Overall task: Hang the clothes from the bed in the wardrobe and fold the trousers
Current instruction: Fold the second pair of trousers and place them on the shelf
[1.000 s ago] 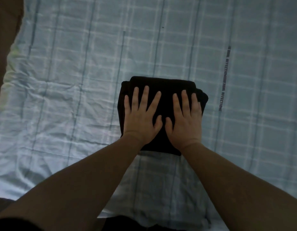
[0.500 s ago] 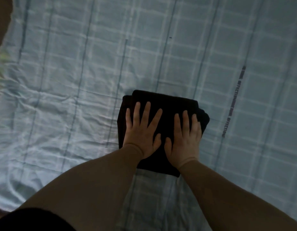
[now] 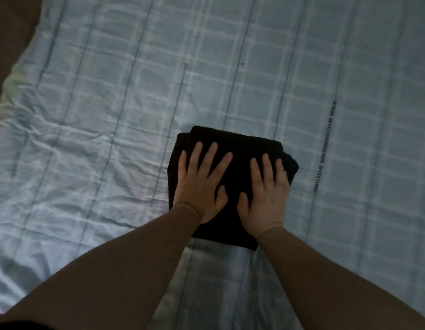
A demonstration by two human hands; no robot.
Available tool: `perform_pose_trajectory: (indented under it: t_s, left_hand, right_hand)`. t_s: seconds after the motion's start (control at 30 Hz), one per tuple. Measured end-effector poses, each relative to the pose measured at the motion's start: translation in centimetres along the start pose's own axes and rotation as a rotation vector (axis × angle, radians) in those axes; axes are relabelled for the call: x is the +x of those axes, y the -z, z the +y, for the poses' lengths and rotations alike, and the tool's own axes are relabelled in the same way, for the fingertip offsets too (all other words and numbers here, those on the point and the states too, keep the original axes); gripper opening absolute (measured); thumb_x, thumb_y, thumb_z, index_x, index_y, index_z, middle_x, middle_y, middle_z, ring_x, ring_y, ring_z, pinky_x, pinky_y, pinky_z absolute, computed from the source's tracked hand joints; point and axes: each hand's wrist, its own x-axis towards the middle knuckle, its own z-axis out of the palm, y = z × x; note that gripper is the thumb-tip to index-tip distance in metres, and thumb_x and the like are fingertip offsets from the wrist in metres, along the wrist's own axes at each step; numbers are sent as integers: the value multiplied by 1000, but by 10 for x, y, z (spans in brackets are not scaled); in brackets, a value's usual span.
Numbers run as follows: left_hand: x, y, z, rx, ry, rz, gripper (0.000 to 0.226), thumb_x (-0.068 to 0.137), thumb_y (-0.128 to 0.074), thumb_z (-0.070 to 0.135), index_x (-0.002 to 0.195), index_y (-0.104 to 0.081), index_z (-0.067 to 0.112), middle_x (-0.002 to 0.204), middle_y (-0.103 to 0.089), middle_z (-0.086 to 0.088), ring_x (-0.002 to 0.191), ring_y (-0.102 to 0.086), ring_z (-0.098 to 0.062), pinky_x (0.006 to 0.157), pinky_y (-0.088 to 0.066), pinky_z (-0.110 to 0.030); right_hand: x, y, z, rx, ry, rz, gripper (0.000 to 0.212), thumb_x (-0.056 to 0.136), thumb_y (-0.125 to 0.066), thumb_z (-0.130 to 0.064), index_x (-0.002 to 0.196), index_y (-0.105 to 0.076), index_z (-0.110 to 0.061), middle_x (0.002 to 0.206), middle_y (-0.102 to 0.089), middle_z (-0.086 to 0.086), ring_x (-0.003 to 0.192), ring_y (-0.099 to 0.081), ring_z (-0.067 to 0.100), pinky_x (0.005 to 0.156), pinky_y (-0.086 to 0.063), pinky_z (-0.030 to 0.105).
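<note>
Checked sheet and dark floor

A pale blue checked sheet (image 3: 302, 67) is lying wrinkled toward the left, a line of dark printed lettering (image 3: 324, 148) (too blurred to read) is running down its right part, and a strip of brown floor (image 3: 9, 32) is showing at upper left.

Wide stretches of checked bedsheet (image 3: 302, 67) lie bare all round the folded black trousers (image 3: 240, 148), which alone break the flat surface under both pressing palms

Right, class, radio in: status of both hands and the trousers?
Left hand and right hand flat, fingers straight, pressing folded black trousers. Trousers on checked bedsheet. Nothing in the way.
</note>
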Motion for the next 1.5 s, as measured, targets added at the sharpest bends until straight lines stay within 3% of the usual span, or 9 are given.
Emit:
perform_pose_trajectory:
  t_s: [0.17,0.3,0.43,0.53,0.77,0.9,1.17,1.33,1.5]
  left_hand:
    - [-19,26,2,-231,7,221,60,93,-42,29,152,-37,18,161,-32,-8,153,-18,-28,119,-15,-63]
    - [-50,38,7,-336,420,312,62,94,-45,37,151,-32,16,161,-29,-10,150,-23,-26,123,-11,-56]
    - [-72,41,7,-642,694,143,76,93,-41,64,155,-18,27,154,-39,-3,135,-47,-26,104,-46,-53]
    - [-78,39,-5,-736,613,75,76,93,-42,67,156,-16,34,152,-42,5,131,-51,-20,101,-49,-46]
    - [-75,32,4,-944,603,89,67,97,-44,60,155,-17,40,148,-48,6,129,-52,-19,100,-46,-35]
    - [-69,35,5,-972,620,81,65,99,-43,58,155,-17,40,148,-49,5,129,-52,-20,96,-42,-30]
    - [-82,60,15,-1067,626,133,63,99,-47,55,154,-24,38,144,-50,7,122,-51,-13,96,-43,-29]
    - [-119,86,0,-1198,663,132,64,93,-56,58,149,-36,35,142,-52,7,127,-53,-14,108,-47,-45]
    - [-165,169,-15,-1203,670,320,59,97,-56,47,151,-36,33,140,-53,10,126,-53,-8,103,-48,-29]
  right_hand:
    - [-8,29,-16,217,-81,96,69,91,-50,-32,155,-30,-17,164,-24,6,154,-12,26,121,-20,55]
    - [-36,47,-24,384,-310,189,78,94,-59,-36,158,-17,-22,166,-19,2,153,-17,17,124,-19,46]
    - [-55,56,-32,602,-589,99,86,92,-62,-50,159,-9,-35,164,-20,-6,149,-24,13,120,-28,41]
    - [-58,59,-28,701,-585,23,83,94,-60,-50,158,-7,-42,162,-23,-11,146,-28,10,116,-29,34]
    - [-56,49,-15,898,-614,-18,79,91,-62,-56,153,-13,-54,161,-28,-11,144,-33,14,118,-34,50]
    - [-54,51,-16,1058,-637,-29,88,76,-67,-67,149,-19,-58,159,-30,-12,143,-35,15,117,-35,52]
    - [-65,65,-31,1429,-707,-54,72,81,-75,-45,141,-38,-62,152,-41,-11,136,-46,23,109,-43,58]
    - [-84,77,-61,1438,-688,-101,80,81,-79,-43,145,-34,-58,153,-38,-8,137,-43,25,109,-43,58]
    - [-83,125,-123,1375,-487,-90,73,89,-73,-39,148,-34,-53,150,-43,-15,136,-45,15,112,-42,52]
